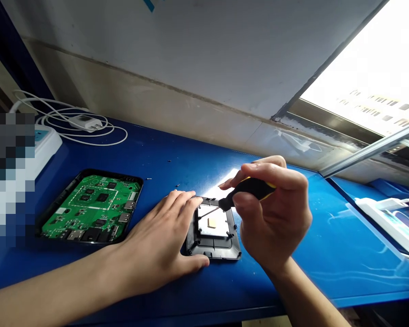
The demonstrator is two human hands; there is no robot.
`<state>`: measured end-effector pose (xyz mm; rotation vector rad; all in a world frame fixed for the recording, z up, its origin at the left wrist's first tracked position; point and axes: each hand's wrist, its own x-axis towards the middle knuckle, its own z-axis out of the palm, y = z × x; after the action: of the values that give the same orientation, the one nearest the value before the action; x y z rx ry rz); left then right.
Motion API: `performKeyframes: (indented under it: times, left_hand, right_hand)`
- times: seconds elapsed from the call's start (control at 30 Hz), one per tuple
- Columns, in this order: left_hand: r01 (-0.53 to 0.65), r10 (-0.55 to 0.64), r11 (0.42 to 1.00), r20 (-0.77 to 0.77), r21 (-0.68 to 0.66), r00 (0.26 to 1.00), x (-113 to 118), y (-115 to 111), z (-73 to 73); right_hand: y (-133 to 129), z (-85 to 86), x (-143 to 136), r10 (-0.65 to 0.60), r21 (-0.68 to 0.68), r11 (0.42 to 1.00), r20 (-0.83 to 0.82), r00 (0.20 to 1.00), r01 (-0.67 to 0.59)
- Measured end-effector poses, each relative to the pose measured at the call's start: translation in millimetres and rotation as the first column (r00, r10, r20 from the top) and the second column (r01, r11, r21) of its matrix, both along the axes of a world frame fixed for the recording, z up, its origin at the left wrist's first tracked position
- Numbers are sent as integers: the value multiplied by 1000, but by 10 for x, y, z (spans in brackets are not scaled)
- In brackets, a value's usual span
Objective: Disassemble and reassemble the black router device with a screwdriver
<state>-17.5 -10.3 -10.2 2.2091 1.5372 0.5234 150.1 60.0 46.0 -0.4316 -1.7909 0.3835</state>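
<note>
From far away, I look down through the head camera and see my right hand (pixel 276 218) pinching a black and yellow screwdriver (pixel 248 190) by its fat handle, with the thumb on one side and the fingers on the other. Its thin tip points down to the left, at a corner of a shiny metal plate (pixel 221 223). The plate sits in a black cover (pixel 221 252) that lies on the blue table (pixel 150 154), and a little tan block (pixel 211 223) is on the plate. My left hand (pixel 163 231) is open and palm down, with its thumb spread away from its fingers, and it touches the left side of the cover. On the left, a green board (pixel 102 200) lies in a black case (pixel 141 184). Three tiny dark bits (pixel 149 179) are on the table behind my left hand. Farther back on the left, a white cord (pixel 117 144) curls in loops around a white plug (pixel 87 123).
</note>
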Motion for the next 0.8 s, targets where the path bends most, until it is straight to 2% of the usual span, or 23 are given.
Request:
performKeyframes:
  times: [0.17,0.23,0.43,0.5,0.63,0.8]
  left_hand:
    - [3,-4,1000,28,22,1000,12,3,14]
    - [-2,0,999,44,33,999,13,-1,6]
    - [-8,6,1000,69,28,998,12,-11,-6]
    - [-3,2,1000,54,20,999,16,-7,8]
    - [-16,15,1000,67,24,998,27,5,35]
    - [-12,11,1000,92,11,996,25,6,42]
  right_hand:
    - [-63,-9,-28,112,-124,985,-45,993,-116]
    - [-89,10,-16,106,-139,985,0,994,-105]
    - [-29,18,-11,24,-55,998,14,1000,-23]
    - [15,-13,-28,33,-53,998,-39,999,-35]
    - [51,-59,-47,131,-119,982,-127,983,-146]
    - [7,-13,-40,63,-130,989,-76,995,-73]
